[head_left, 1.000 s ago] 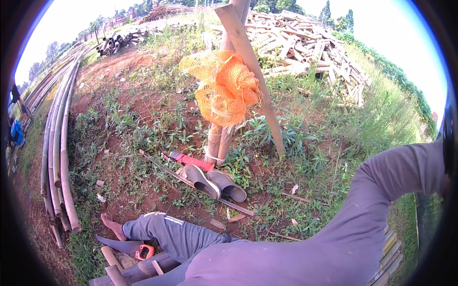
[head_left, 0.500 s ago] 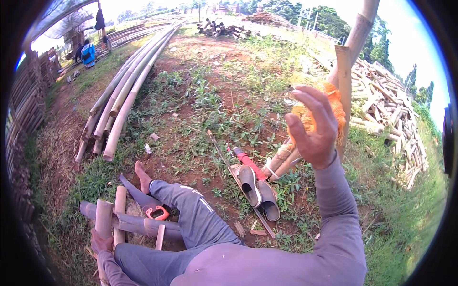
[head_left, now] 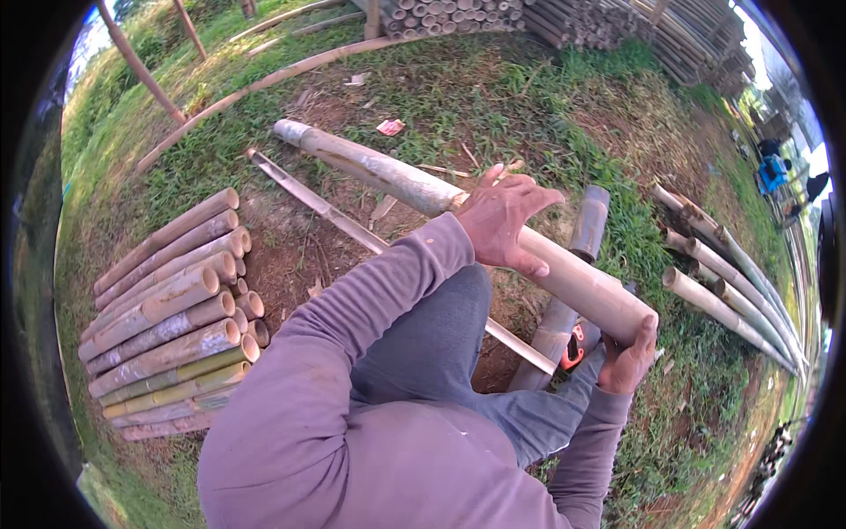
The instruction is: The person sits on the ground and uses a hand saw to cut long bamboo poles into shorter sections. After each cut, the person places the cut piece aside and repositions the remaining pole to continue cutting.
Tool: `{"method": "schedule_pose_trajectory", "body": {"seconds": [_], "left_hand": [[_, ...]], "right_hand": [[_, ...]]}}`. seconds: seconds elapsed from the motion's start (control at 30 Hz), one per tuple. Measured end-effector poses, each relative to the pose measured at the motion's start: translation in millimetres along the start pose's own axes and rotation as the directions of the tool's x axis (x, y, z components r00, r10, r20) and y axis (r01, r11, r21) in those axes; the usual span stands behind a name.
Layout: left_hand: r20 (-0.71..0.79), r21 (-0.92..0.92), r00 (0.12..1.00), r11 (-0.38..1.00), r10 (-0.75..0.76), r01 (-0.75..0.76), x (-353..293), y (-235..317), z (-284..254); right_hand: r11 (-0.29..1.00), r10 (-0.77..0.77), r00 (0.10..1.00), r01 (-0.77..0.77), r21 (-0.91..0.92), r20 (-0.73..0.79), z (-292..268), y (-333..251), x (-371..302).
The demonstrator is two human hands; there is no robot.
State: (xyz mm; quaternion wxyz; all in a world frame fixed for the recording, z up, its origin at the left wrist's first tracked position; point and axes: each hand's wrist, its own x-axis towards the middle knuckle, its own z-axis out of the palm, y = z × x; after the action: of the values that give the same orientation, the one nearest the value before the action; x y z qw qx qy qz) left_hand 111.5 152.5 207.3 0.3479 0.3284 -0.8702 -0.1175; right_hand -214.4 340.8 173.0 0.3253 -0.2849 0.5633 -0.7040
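A thick pale bamboo pole point(head_left: 379, 169) slants across in front of me, from the upper left down to my right. My left hand point(head_left: 507, 216) straddles it from above, thumb on the near side and fingers over the far side. At the pole's near right end, my right hand point(head_left: 627, 357) cups the cut rim, fingers partly hidden. Under the pole runs a darker bamboo length point(head_left: 557, 313), crossing it. The orange handle of a saw point(head_left: 575, 346) shows beside my lower leg. A narrow split bamboo strip point(head_left: 322, 204) lies below the pole and passes behind my left arm and knee.
Cut bamboo lengths point(head_left: 167, 322) are stacked on my left. Long poles point(head_left: 731, 291) lie on the grass at the right. More bamboo piles point(head_left: 458, 13) stand at the back. A person in blue point(head_left: 774, 172) is far off at the right edge.
The view has swung to the left. My right hand, earlier raised open near an orange net, is now on the pole's end. My left hand now lies over the middle of the pole.
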Motion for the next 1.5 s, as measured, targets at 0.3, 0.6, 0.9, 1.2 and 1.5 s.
{"method": "schedule_pose_trajectory", "body": {"seconds": [0.3,0.6,0.9,1.2,1.5], "left_hand": [[0.413,-0.902,0.235,-0.43,-0.88,-0.028,-147,-192,77],[0.152,-0.987,0.126,-0.156,-0.98,-0.024,-153,-161,53],[-0.527,-0.815,-0.31,0.574,-0.791,-0.078,-311,-120,-120],[-0.508,-0.856,-0.739,0.359,-0.442,0.373,-674,-117,-318],[-0.702,-0.448,-0.586,-0.39,-0.404,0.805,-687,-112,-278]], "right_hand": [[0.97,0.19,0.982,-0.188,0.155,-0.001,-51,30,-6],[0.885,0.43,0.877,-0.456,0.09,0.212,-108,107,135],[0.877,0.48,0.739,-0.42,-0.233,0.473,202,122,101],[0.88,0.473,0.406,-0.172,-0.443,0.782,301,120,-18],[0.709,0.611,0.669,-0.224,-0.669,0.424,94,182,37]]}}
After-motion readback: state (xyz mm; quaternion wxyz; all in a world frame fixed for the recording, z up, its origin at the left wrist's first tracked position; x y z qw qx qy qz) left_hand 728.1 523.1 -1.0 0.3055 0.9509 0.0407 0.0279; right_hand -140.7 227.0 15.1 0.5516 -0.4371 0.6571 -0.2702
